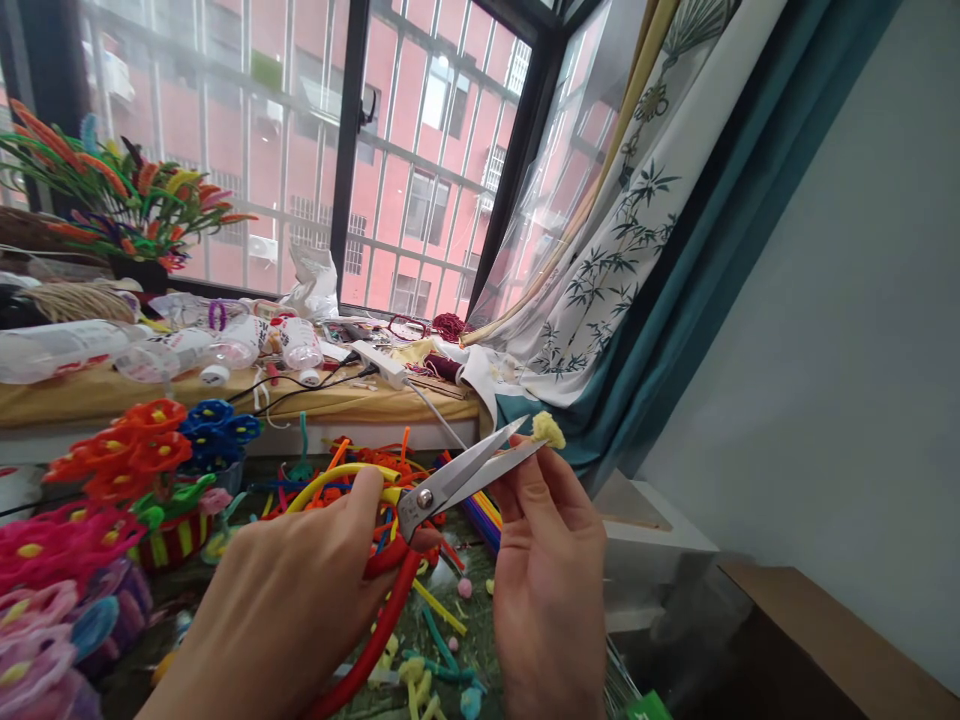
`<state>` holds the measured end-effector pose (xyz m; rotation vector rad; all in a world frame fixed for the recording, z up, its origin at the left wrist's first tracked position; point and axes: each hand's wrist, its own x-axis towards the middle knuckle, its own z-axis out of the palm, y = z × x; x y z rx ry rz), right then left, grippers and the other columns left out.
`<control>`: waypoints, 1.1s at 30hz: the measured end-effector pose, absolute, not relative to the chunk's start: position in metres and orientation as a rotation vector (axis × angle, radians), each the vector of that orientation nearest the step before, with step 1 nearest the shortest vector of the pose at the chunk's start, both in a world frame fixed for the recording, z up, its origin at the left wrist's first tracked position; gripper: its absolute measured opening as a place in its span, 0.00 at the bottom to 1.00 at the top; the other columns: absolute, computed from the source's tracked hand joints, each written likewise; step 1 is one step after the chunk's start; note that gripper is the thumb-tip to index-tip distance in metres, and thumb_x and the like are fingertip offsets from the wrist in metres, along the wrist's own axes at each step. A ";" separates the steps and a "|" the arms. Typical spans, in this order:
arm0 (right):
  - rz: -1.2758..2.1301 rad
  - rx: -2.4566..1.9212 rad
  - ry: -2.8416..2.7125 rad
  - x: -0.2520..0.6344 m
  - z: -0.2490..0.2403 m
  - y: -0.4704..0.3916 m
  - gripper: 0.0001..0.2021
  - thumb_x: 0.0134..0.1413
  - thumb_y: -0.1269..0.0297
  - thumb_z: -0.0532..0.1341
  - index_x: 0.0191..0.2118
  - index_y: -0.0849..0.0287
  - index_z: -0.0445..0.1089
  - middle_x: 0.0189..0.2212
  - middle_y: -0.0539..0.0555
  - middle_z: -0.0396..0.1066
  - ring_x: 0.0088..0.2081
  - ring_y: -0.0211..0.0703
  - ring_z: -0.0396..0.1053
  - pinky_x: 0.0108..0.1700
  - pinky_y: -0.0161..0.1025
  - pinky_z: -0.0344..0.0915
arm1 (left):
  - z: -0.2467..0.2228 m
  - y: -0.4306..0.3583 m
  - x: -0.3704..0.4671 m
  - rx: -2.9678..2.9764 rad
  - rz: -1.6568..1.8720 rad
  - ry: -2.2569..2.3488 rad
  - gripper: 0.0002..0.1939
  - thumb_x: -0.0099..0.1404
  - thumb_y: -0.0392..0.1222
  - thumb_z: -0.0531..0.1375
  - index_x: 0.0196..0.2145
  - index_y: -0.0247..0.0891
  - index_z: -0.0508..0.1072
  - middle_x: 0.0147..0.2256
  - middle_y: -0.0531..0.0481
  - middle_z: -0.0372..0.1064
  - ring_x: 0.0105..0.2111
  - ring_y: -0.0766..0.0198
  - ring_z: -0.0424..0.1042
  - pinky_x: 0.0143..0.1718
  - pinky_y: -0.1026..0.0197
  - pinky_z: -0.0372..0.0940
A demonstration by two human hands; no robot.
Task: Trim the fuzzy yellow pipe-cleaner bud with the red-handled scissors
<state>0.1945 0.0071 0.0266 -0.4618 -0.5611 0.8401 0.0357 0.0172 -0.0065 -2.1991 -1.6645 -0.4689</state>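
- Scissors (pixel 450 478) sit gripped in the left hand (pixel 300 600), blades slightly parted toward the tuft for trimming.
- Right hand (pixel 547 580) fingers pinch the yellow pom-pom (pixel 548 429) raised at the blade tips, above scattered pipe cleaners (pixel 420 600).

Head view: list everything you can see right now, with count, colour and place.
scissors: one, steel blades, red handles, centre, blades open beside the pompom
pompom: one, pale yellow, fluffy, at the right fingertips
pipe cleaners: many, mixed colours, loose on the table below the hands
pipe-cleaner flowers: many, orange, blue and pink, left side
flower arrangement: one, orange, green and purple, far left on the sill
plastic bottles: several, clear, lying along the sill
power strip: one, white, sill centre
curtains: white bamboo print and teal, right of the window
cardboard box: one, brown, lower right
left hand: holds the scissors
right hand: pinches the pompom
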 end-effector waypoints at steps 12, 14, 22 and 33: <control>0.811 -0.506 -0.514 0.196 0.028 0.008 0.07 0.36 0.67 0.82 0.25 0.51 0.88 0.25 0.47 0.87 0.29 0.35 0.81 0.34 0.25 0.80 | -0.006 0.008 0.047 -2.044 -0.457 -1.657 0.14 0.76 0.43 0.50 0.47 0.44 0.76 0.24 0.45 0.81 0.28 0.36 0.87 0.26 0.53 0.66; 0.807 -0.501 -0.522 0.196 0.028 0.008 0.07 0.36 0.68 0.82 0.25 0.51 0.88 0.24 0.46 0.86 0.28 0.34 0.80 0.33 0.25 0.80 | -0.007 0.008 0.046 -2.062 -0.480 -1.678 0.14 0.76 0.45 0.51 0.47 0.45 0.76 0.24 0.45 0.81 0.29 0.37 0.87 0.26 0.54 0.66; 0.810 -0.461 -0.554 0.197 0.027 0.009 0.06 0.40 0.68 0.82 0.26 0.50 0.89 0.24 0.46 0.86 0.28 0.34 0.81 0.34 0.25 0.80 | -0.004 0.010 0.043 -2.148 -0.527 -1.705 0.16 0.78 0.51 0.51 0.46 0.46 0.77 0.24 0.45 0.82 0.30 0.36 0.87 0.25 0.54 0.65; 0.830 -0.417 -0.545 0.196 0.023 0.013 0.07 0.41 0.70 0.81 0.29 0.51 0.89 0.28 0.45 0.88 0.30 0.35 0.83 0.35 0.26 0.81 | -0.008 0.013 0.036 -2.241 -0.519 -1.749 0.15 0.76 0.47 0.52 0.49 0.46 0.77 0.26 0.45 0.83 0.32 0.39 0.88 0.27 0.55 0.62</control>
